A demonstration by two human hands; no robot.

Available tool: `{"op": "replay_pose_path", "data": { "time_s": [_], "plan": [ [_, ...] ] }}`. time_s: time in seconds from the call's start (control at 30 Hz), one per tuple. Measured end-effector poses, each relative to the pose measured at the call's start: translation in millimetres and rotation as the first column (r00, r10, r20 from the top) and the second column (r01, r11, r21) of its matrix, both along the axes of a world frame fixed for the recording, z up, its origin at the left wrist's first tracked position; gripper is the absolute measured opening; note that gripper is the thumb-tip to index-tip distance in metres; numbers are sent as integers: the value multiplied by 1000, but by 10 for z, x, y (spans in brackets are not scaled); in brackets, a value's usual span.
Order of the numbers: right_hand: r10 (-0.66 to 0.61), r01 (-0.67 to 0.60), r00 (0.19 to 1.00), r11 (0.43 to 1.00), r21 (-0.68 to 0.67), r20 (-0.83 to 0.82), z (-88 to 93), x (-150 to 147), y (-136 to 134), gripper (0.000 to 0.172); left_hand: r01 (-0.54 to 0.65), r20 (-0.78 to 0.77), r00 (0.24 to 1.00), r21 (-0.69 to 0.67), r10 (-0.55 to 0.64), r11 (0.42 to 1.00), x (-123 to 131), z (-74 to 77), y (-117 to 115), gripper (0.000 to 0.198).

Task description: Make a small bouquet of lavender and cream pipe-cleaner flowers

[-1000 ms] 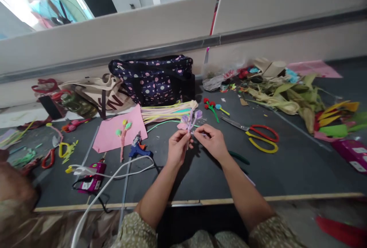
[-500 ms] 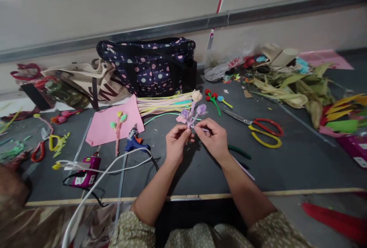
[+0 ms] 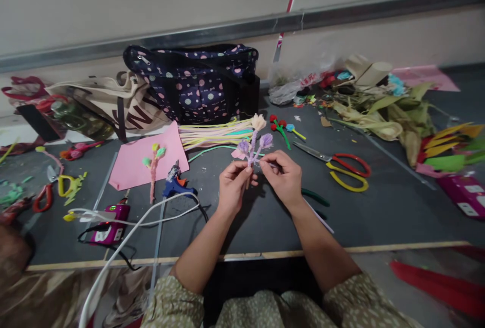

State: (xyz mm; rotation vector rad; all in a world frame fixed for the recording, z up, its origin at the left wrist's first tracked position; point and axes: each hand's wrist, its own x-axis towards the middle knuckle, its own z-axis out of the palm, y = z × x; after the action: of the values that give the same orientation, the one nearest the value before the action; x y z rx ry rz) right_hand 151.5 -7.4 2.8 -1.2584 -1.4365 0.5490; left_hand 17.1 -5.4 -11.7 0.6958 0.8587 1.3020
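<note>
I had the left hand (image 3: pixel 232 186) pinching the lilac sprig (image 3: pixel 253 147) low down, mid-view; right hand (image 3: pixel 283 177) gripped what looked like a lilac strip (image 3: pixel 257 161) at its 4 o'clock. Three blooms (image 3: pixel 266 140) were already on; strip looked not fully wrapped. Pink-stemmed sprig (image 3: pixel 152 179) at 9 o'clock looked complete.

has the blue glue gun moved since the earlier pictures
No: the blue glue gun still lies with its tip over the near right corner of the pink sheet; the whole view shifted.
</note>
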Motion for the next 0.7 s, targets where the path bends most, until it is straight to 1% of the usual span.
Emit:
{"op": "replay_pose_path", "data": {
  "time_s": [0.17, 0.33, 0.43, 0.57, 0.7],
  "plan": [
    [-1, 2, 999, 1000, 30, -50, 9, -7, 14, 11, 22, 22, 1000, -16, -22, 1000, 0, 34, -6, 26],
    [6, -6, 998, 1000, -6, -61, 5, -18, 10, 14, 3, 24, 1000, -30, -2, 1000, 11, 56, -4, 31],
    [-1, 1, 999, 1000, 2, -46, 0, -26, -7, 14, -17, 19, 1000, -5, 18, 1000, 20, 25, -4, 28],
    [7, -7, 1000, 999, 38, -9, -8, -56, -39, 13, -58, -17, 998, 66, 60, 996, 39, -43, -4, 23],
    [-5, 5, 1000, 1000, -4, -10, -37, -91, -54, 15, -107, -53, 992, 112, 113, 988, 62, -89, -3, 23]
  ]
}}
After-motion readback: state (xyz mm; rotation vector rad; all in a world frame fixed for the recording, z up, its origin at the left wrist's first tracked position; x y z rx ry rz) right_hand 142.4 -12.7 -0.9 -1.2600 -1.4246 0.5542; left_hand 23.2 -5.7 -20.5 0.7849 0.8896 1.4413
